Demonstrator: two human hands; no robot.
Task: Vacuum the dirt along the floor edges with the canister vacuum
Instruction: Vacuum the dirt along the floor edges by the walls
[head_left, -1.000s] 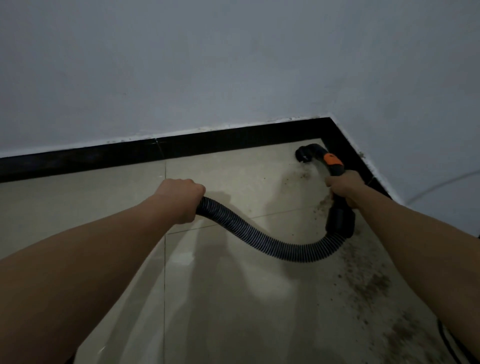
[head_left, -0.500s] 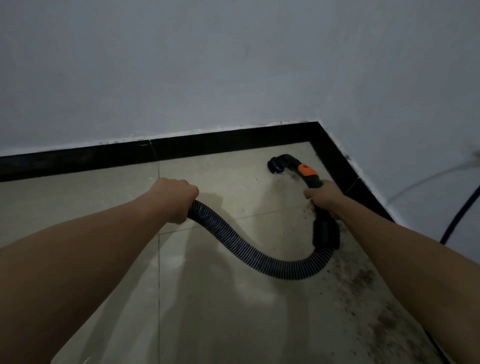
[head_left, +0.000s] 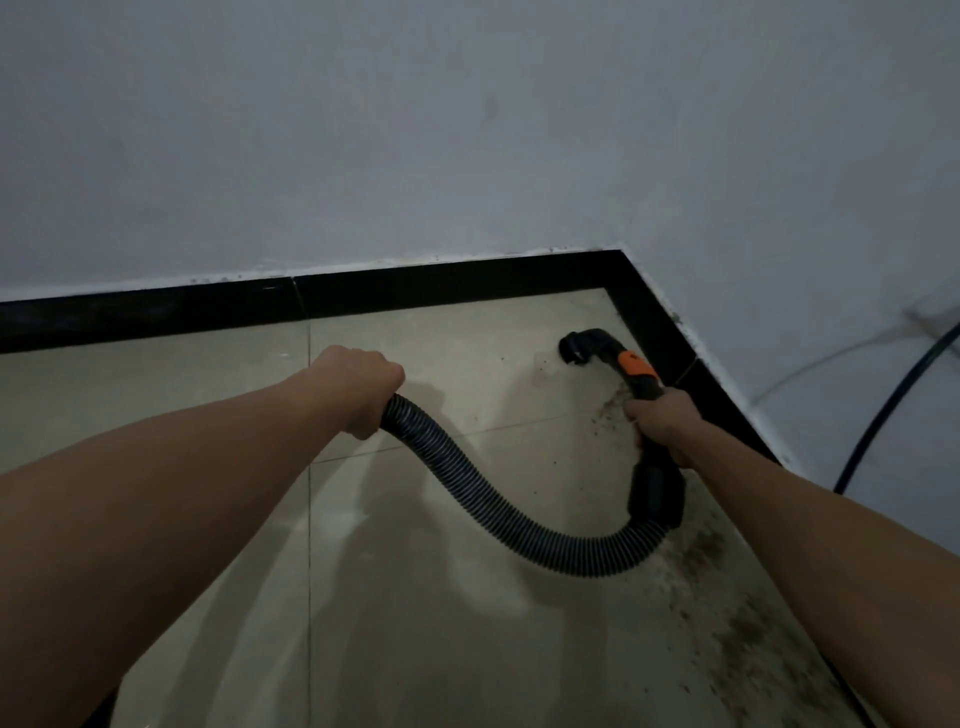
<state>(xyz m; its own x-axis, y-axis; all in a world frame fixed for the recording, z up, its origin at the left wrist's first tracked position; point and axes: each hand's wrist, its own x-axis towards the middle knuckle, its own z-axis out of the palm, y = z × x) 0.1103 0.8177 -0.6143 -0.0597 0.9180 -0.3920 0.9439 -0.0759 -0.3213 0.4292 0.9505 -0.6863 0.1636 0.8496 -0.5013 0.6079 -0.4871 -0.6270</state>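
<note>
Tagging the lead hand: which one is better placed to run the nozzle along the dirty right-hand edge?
Right. The right hand grips the handle just behind the nozzle, beside the dirt along the black baseboard. The left hand only holds the ribbed hose, away from that edge.

It was a bare indoor room corner; beige floor tiles (head_left: 441, 623) met black skirting (head_left: 415, 291) below plain painted walls (head_left: 415, 130).
</note>
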